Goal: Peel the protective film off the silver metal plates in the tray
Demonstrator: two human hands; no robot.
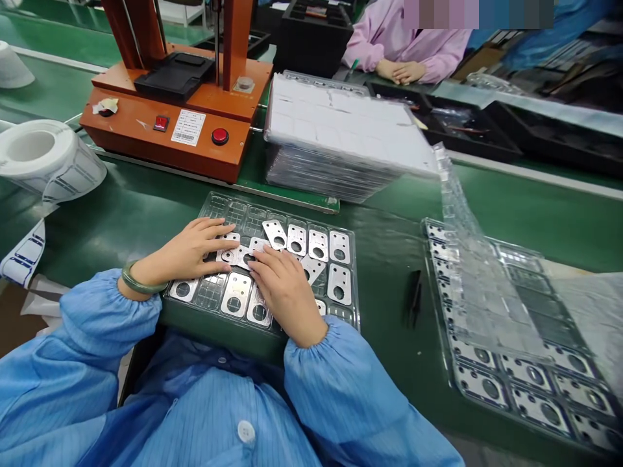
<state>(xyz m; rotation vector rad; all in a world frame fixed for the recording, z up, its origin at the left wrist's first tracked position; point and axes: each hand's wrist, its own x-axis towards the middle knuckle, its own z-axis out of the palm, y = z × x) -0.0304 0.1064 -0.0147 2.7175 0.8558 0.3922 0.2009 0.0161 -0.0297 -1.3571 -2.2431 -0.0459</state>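
Note:
A clear plastic tray (pixel 357 279) with shallow pockets lies on the green table in front of me. Several silver metal plates (pixel 339 284), each with a large round hole, sit in it, some tilted across the pockets. Over the tray's left part, my left hand (pixel 187 255) has its fingers spread and touches plates near the middle row. My right hand (pixel 287 292) rests palm down on plates at the tray's centre, fingers apart and hiding some of them. Neither hand grips a plate. Several pockets at the back left hold no plate.
An orange press (pixel 165 152) with a red button stands at the back left, near a label roll (pixel 53 155). Behind the tray is a stack of white-topped trays (pixel 341 123). Black tweezers (pixel 414 298) and another filled tray (pixel 448 363) lie right. Another person's hands (pixel 402 71) rest opposite.

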